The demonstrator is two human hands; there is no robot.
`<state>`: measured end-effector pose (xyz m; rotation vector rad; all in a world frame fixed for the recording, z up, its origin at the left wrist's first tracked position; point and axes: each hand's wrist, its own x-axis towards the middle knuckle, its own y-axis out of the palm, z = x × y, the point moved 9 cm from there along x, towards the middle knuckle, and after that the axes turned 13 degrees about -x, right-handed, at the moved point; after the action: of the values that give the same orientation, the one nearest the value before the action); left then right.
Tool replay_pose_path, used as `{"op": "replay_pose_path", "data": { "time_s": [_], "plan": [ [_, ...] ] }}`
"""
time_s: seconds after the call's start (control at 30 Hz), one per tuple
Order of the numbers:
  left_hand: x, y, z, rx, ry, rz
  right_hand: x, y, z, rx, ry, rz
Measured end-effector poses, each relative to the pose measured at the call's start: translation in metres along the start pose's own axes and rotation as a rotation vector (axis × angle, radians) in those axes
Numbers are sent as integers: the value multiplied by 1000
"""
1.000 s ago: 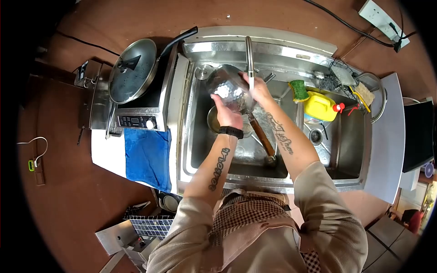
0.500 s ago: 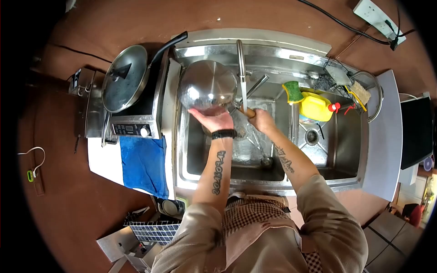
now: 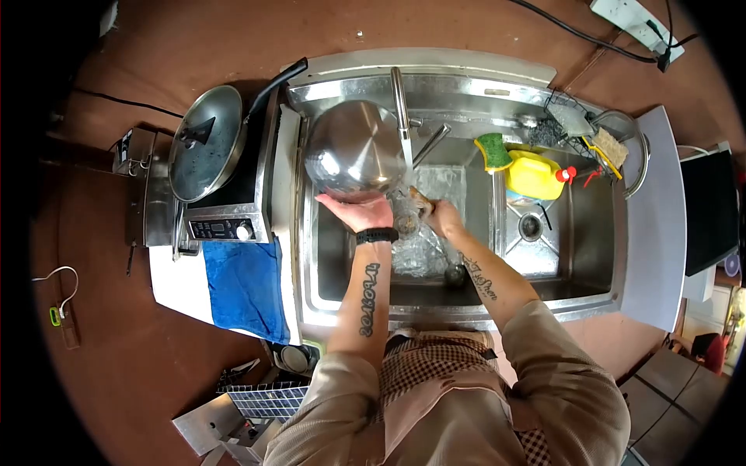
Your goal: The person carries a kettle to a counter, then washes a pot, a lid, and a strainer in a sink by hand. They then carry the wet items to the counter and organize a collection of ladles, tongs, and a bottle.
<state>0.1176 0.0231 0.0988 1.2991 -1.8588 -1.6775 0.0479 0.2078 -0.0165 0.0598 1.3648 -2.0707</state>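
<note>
A shiny, round-bottomed steel wok (image 3: pixel 356 147) is tipped up over the left sink basin, its domed outside towards me. My left hand (image 3: pixel 357 212) supports its lower edge, thumb out to the left and the fingers partly hidden. My right hand (image 3: pixel 446 220) is closed round its wooden handle (image 3: pixel 420 200), beside the falling water. The tap (image 3: pixel 400 105) runs just right of the dome, and water splashes below. Under my right wrist, a ladle's round metal head (image 3: pixel 455 274) lies in the basin. A metal handle (image 3: pixel 432 146) leans near the tap.
In the right basin (image 3: pixel 594 248) stands a yellow jug (image 3: pixel 533 175), with a green-yellow sponge (image 3: pixel 493 152) beside it. A wire rack with scrubbers (image 3: pixel 571 120) sits at the back right. Left of the sink are a lidded pan (image 3: pixel 206 147) on a cooker and a blue cloth (image 3: pixel 245 287).
The wok has turned slightly under the tap, and its handle with my right hand sits a little lower. Water now splashes more around the handle. The whole view has shifted slightly.
</note>
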Motion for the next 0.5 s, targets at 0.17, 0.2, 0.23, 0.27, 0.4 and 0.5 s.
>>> {"op": "replay_pose_path", "data": {
  "time_s": [0.17,0.2,0.23,0.27,0.4,0.5],
  "plan": [
    [-8,-4,0,3,-109,-114,-12,-48,52,-33,-177,-205],
    [-9,-13,0,71,-115,-162,-16,-54,62,-87,-229,-245],
    [-3,-18,0,165,-167,-99,-25,-54,61,-14,-244,-190],
    [0,-22,2,258,-218,-40,-36,-55,61,-15,-212,-138],
    [11,-33,43,193,-378,-22,-64,-37,38,6,-146,25],
    [-6,-19,76,207,-551,70,-96,-27,27,-23,-187,30]
  ]
}}
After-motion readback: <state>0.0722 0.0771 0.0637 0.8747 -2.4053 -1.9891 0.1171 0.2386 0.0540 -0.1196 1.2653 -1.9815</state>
